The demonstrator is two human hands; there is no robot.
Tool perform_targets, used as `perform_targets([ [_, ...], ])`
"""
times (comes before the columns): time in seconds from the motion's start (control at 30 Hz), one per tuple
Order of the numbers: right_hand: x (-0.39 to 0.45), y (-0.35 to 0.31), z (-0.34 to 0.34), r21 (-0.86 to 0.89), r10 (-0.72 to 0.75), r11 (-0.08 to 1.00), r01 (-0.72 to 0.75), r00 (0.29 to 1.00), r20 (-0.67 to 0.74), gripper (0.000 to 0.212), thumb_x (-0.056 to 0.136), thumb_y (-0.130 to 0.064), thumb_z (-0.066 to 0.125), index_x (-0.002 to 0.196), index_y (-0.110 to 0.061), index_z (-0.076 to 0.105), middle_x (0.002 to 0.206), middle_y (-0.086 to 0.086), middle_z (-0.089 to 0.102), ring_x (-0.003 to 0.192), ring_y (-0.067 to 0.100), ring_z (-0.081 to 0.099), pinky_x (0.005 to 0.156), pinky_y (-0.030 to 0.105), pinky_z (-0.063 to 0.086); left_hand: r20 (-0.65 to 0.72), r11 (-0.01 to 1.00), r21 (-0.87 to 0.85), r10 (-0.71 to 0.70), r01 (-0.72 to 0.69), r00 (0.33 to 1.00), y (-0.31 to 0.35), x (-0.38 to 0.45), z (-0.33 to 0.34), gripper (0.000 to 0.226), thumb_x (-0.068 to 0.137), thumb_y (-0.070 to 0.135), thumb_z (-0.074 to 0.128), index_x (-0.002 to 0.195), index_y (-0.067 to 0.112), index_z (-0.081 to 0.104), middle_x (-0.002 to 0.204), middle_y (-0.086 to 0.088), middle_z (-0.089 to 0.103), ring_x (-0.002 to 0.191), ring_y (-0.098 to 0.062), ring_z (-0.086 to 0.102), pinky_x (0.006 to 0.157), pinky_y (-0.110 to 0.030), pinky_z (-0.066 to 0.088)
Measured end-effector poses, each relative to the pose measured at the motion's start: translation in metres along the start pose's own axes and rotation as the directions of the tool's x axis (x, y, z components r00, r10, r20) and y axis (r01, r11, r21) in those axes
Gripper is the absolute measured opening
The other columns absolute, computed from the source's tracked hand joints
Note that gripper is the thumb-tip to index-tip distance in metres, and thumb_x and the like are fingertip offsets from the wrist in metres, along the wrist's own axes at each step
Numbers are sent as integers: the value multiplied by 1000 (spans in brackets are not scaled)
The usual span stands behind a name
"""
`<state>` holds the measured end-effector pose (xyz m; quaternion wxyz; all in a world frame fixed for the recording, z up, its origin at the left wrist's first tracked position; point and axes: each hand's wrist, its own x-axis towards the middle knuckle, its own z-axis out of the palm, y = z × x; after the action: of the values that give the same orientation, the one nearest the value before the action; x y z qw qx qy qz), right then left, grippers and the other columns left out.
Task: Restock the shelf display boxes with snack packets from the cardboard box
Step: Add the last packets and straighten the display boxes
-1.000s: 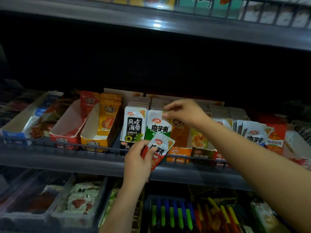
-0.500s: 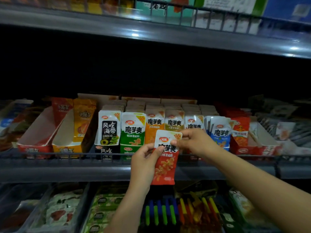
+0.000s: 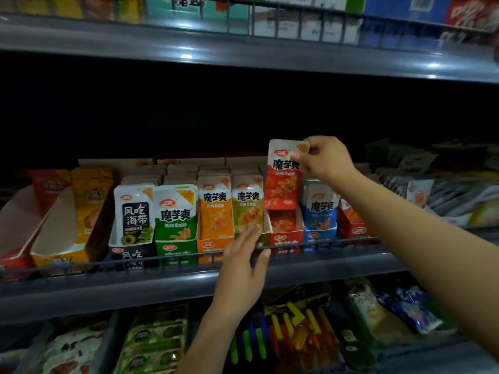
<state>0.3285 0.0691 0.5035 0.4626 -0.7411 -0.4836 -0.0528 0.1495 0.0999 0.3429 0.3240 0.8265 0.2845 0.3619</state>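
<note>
My right hand point(image 3: 325, 157) pinches the top right corner of a red snack packet point(image 3: 283, 175) and holds it upright just above the red display box point(image 3: 286, 233). That box sits between an olive-yellow packet row point(image 3: 247, 205) and a blue box of packets point(image 3: 320, 209). My left hand point(image 3: 244, 268) is held flat with straight fingers at the wire rail point(image 3: 162, 261), its fingertips touching the front of the olive-yellow row. Further left stand orange point(image 3: 214, 209), green point(image 3: 175, 211) and black-labelled point(image 3: 133, 214) packet rows. The cardboard box is out of view.
Two nearly empty display boxes, one red point(image 3: 19, 233) and one orange point(image 3: 62, 238), stand at the left. More packets crowd the right end point(image 3: 432, 195). A shelf edge point(image 3: 243, 52) hangs above. The lower shelf holds bins of snacks point(image 3: 154, 338) and coloured sticks point(image 3: 283, 333).
My right hand took the red packet from my left and lifted it up and right, over the red box. My left hand let go and opened flat at the rail.
</note>
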Motion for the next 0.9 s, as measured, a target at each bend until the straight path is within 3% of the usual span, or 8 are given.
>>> perform_targets([
  [0.1, 3, 12, 7, -137, 34, 990, -18, 993, 112, 23, 87, -24, 65, 69, -22, 52, 80, 0, 61, 76, 15, 60, 60, 24, 48, -3, 1000, 22, 1, -1, 1000, -1, 1, 4, 51, 96, 35, 47, 145, 31, 33, 149, 21, 27, 134, 4, 18, 112, -36, 33],
  [0.17, 4, 20, 12, -251, 52, 968, -8, 985, 167, 17, 87, -25, 65, 74, -17, 58, 83, 2, 65, 75, 14, 59, 56, 22, 44, -14, 1000, 0, -11, 11, 1000, -2, 2, 5, 49, 96, 34, 47, 143, 32, 35, 145, 24, 30, 132, 7, 19, 112, -36, 33],
  [0.23, 6, 24, 16, -420, 76, 907, 15, 977, 197, 15, 85, -30, 67, 94, -18, 67, 96, 3, 68, 83, 16, 61, 64, 26, 49, -25, 1000, -23, -20, 20, 999, -2, 3, 4, 46, 96, 34, 47, 142, 33, 38, 138, 29, 31, 130, 8, 20, 110, -37, 36],
  [0.33, 10, 34, 25, -574, 40, 815, 79, 981, 192, 38, 82, -39, 68, 118, -32, 60, 117, 1, 61, 107, 21, 55, 79, 32, 46, -21, 999, -24, -30, 30, 999, -2, 2, 3, 45, 97, 32, 47, 141, 35, 38, 138, 31, 30, 130, 8, 20, 110, -36, 36],
  [0.4, 7, 38, 30, -588, 10, 801, 116, 978, 206, 38, 83, -41, 65, 119, -38, 57, 118, 1, 59, 111, 22, 47, 84, 32, 41, -14, 1000, -15, -27, 27, 1000, -2, 1, 3, 46, 97, 32, 47, 142, 36, 37, 143, 28, 29, 131, 9, 19, 113, -34, 32],
  [0.5, -2, 41, 33, -701, -76, 674, 234, 966, 249, 26, 90, -41, 56, 115, -39, 62, 118, -4, 61, 115, 22, 42, 90, 33, 34, -12, 1000, -19, -23, 22, 1000, -1, 1, 3, 47, 97, 32, 47, 143, 34, 35, 145, 25, 29, 130, 9, 18, 113, -32, 31],
  [0.67, -8, 39, 32, -725, -141, 640, 254, 967, 214, 32, 92, -44, 51, 121, -35, 60, 122, -1, 55, 117, 23, 38, 92, 34, 29, -4, 999, -37, -33, 33, 999, -1, 1, 1, 48, 97, 30, 47, 143, 35, 34, 140, 30, 28, 132, 7, 19, 113, -35, 32],
  [0.9, -47, 21, 32, -552, -199, 782, 289, 955, 219, 39, 86, -46, 58, 123, -32, 59, 124, -2, 57, 119, 20, 39, 95, 32, 27, -57, 999, -22, 32, -33, 998, 5, -15, -17, 40, 97, 26, 48, 135, 39, 42, 134, 28, 35, 131, 5, 27, 111, -25, 28],
])
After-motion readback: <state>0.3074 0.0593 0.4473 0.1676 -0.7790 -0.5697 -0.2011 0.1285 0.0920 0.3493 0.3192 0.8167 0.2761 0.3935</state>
